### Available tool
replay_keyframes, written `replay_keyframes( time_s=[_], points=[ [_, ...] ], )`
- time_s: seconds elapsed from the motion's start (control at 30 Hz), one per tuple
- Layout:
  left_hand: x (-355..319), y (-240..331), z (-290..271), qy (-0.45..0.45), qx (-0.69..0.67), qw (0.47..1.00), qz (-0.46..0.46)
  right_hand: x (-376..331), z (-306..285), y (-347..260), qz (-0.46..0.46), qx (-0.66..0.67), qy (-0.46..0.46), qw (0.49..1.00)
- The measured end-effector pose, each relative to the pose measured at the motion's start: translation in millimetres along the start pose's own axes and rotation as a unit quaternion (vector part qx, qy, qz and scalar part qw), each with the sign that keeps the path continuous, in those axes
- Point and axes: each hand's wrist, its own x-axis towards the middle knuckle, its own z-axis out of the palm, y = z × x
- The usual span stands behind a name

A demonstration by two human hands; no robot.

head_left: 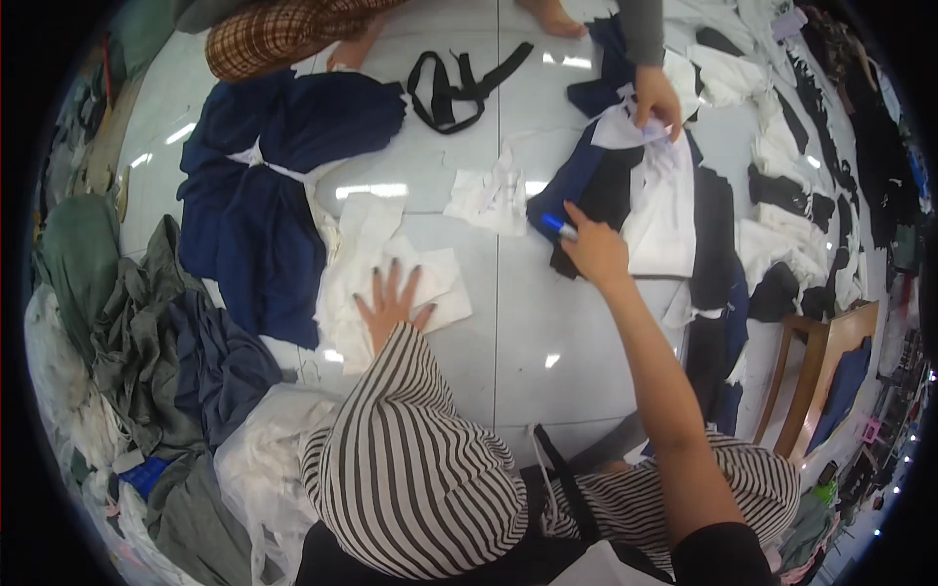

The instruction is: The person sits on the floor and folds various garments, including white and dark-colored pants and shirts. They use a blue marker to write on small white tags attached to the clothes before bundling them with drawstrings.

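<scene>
My left hand (393,301) lies flat with spread fingers on white cloth pieces (366,234), just beyond my striped knee. In my right hand (598,252) is a blue marker (559,227), its blue end pointing out to the left. That hand hovers at or rests on a stack of dark and white cut cloth; I cannot tell if it touches. The stack has a black piece (603,195) beside a white piece (664,220). At the stack's far end, a co-worker's hand (658,101) from a grey sleeve holds a bunched white cloth (618,127).
A navy cloth bundle (259,215), tied at its middle with a white strip, lies left. A black strap (445,98) is coiled ahead. Green and grey fabric heaps (137,342) flank me on the left. Black and white scraps (782,225) and a wooden stool (821,371) are on the right.
</scene>
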Motion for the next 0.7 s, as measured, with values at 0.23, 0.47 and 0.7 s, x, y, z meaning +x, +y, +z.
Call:
replay_keyframes(
  time_s=[0.23, 0.47, 0.7],
  points=[
    [28, -19, -16, 0.117, -0.059, 0.984, -0.121, -6, 15, -18, 0.022, 0.133, 0.011, 0.991],
    [35, -23, -33, 0.187, -0.113, 0.974, -0.056, -28, 72, -88, -0.043, 0.364, -0.068, 0.928],
    [48, -44, -55, 0.299, -0.485, 0.801, -0.183, -27, 104, -175, -0.045, 0.299, -0.052, 0.952]
  ],
)
